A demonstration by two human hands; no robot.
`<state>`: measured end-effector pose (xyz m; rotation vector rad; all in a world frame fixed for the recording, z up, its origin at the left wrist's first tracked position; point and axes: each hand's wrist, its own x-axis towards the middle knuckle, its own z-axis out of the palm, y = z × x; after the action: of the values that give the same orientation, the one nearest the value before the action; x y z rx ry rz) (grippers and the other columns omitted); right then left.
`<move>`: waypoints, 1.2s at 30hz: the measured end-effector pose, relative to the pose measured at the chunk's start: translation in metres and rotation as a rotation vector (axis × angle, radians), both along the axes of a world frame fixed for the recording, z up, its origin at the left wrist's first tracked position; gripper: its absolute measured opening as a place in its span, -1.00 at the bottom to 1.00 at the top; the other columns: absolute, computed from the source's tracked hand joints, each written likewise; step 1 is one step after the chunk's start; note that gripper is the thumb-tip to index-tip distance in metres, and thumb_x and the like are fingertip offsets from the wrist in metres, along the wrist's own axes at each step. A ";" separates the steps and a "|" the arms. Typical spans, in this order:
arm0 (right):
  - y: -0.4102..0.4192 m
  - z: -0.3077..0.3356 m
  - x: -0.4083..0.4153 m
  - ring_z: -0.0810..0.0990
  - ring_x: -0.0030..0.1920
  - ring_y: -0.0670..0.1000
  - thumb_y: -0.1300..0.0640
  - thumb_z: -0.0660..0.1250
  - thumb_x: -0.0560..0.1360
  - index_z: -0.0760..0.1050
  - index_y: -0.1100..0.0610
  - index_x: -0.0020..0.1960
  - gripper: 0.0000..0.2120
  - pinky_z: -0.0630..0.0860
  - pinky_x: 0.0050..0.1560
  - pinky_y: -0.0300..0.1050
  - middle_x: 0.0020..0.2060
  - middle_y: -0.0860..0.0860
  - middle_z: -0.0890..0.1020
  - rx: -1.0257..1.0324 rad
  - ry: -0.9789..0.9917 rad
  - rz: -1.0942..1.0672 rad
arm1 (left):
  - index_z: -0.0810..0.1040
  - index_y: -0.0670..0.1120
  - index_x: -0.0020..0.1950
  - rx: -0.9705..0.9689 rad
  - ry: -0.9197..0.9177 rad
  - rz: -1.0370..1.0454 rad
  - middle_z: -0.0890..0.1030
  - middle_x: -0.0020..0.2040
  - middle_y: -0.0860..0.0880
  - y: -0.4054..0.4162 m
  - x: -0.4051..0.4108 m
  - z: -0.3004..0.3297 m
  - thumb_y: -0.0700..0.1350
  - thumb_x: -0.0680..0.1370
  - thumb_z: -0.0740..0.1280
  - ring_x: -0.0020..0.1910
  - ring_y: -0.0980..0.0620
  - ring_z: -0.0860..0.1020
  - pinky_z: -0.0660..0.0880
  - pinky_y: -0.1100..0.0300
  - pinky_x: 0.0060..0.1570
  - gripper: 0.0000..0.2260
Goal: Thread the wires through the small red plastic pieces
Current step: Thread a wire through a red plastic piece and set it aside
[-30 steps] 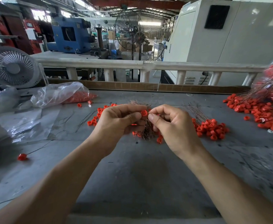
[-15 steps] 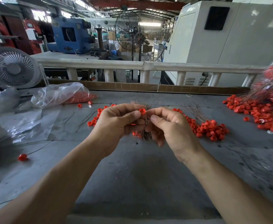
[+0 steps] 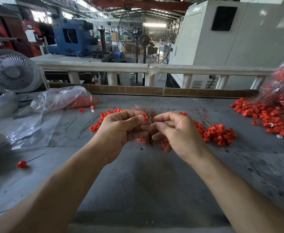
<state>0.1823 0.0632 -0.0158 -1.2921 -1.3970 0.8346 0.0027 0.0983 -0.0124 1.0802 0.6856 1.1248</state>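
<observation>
two bare forearms reach in from the bottom edge, cut off at the elbows, over a grey scuffed surface [image 3: 148,182]. left hand [image 3: 121,130] has fingers curled round a bundle of thin wires [image 3: 150,113], thumb and forefinger pinching a small red plastic piece [image 3: 144,116] at the top; most of the bundle is hidden behind the fingers, only its frayed ends show above and below. right hand [image 3: 176,132] is just beside it, fingers curled, thumb and forefinger pressed together at the wire tips; whether a single wire sits in that pinch is too fine to make out. lower fingers of the right hand are blurred. behind the hands, loose red pieces [image 3: 102,118] scatter left, and a threaded cluster [image 3: 217,133] with wires fanning up lies right. one lone threaded piece [image 3: 22,164] sits near left. far right, a large heap of red pieces [image 3: 269,115], partly cut off by the frame edge and blurred. far left, a clear plastic bag [image 3: 60,100] holding more red pieces, and a white fan [image 3: 11,71]. beyond the rail, a blue machine [image 3: 72,37]; its labels are too small to read.
</observation>
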 end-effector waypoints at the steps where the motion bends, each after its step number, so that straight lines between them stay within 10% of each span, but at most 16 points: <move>1: 0.002 0.001 0.005 0.73 -0.23 -0.05 0.24 0.33 0.62 0.60 0.05 0.05 -0.87 0.55 -0.49 -0.08 -0.13 -0.02 0.74 0.029 -0.045 -0.066 | 0.62 -0.26 0.07 -0.002 -0.003 0.008 0.70 -0.05 -0.25 0.000 0.000 0.000 -0.20 0.41 0.46 -0.14 -0.07 0.71 0.65 0.17 -0.19 -0.73; 14: 0.023 -0.012 0.062 0.58 -0.36 -0.19 0.17 0.46 0.48 0.62 -0.06 -0.27 -0.80 0.41 -0.31 -0.21 -0.43 -0.25 0.62 0.009 -0.480 -0.408 | 0.62 -0.24 0.00 -0.008 -0.002 0.046 0.69 -0.10 -0.22 0.002 -0.002 -0.002 -0.20 0.38 0.48 -0.16 -0.09 0.69 0.68 0.12 -0.10 -0.77; 25: 0.029 -0.019 0.044 0.59 -0.04 0.06 0.08 0.48 0.50 0.65 -0.08 -0.09 -0.94 0.33 -0.13 -0.13 -0.11 -0.09 0.55 0.023 -0.953 -0.396 | 0.61 -0.23 0.03 -0.007 0.010 0.038 0.69 -0.09 -0.21 0.004 -0.003 -0.004 -0.19 0.40 0.48 -0.13 -0.09 0.69 0.66 0.12 -0.10 -0.76; 31: 0.032 -0.019 0.046 0.59 -0.04 0.07 0.17 0.42 0.55 0.53 -0.05 -0.17 -0.83 0.38 -0.11 -0.10 -0.07 -0.07 0.57 0.004 -0.948 -0.401 | 0.62 -0.24 0.03 0.003 0.007 0.039 0.70 -0.07 -0.23 0.003 -0.002 -0.004 -0.19 0.40 0.49 -0.14 -0.10 0.69 0.66 0.12 -0.13 -0.75; 36: 0.024 -0.010 0.042 0.57 -0.27 -0.12 0.13 0.40 0.59 0.59 0.00 -0.09 -0.90 0.41 -0.23 -0.17 -0.26 -0.09 0.64 0.021 -0.322 -0.262 | 0.62 -0.25 0.04 0.012 0.012 0.032 0.71 -0.05 -0.24 0.002 0.000 -0.004 -0.18 0.39 0.49 -0.12 -0.09 0.71 0.65 0.15 -0.15 -0.73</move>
<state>0.2242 0.0872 -0.0256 -1.6041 -1.4364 0.4469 0.0024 0.1006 -0.0161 1.0903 0.7083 1.1525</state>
